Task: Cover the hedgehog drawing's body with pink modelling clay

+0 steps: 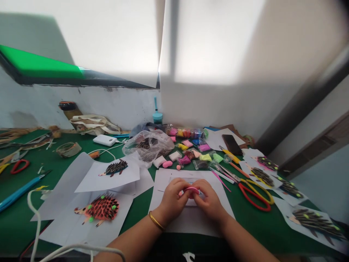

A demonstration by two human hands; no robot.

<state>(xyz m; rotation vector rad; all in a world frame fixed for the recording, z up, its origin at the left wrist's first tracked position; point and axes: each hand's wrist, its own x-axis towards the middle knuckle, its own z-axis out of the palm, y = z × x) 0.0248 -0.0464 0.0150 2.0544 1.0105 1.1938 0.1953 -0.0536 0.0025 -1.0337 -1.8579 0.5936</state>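
Between the fingers of both hands is a flattened piece of pink modelling clay (192, 190). My left hand (174, 198), with a gold bangle at the wrist, pinches it from the left. My right hand (208, 200) grips its right side. Both hands are over a white sheet of paper (174, 225) with faint lines, partly hidden by them. Just beyond the sheet sit a pink oval lump of clay (167, 164) and a small peach ball (178, 167).
Bagged coloured clays (205, 157) and a plastic bag of dark seeds (148, 145) sit behind the sheet. Red-and-yellow scissors (255, 196), a phone (231, 144) and hedgehog pictures (263, 176) lie right. At left are more hedgehog pictures (103, 207), a white cable (34, 218) and a blue cutter (20, 193).
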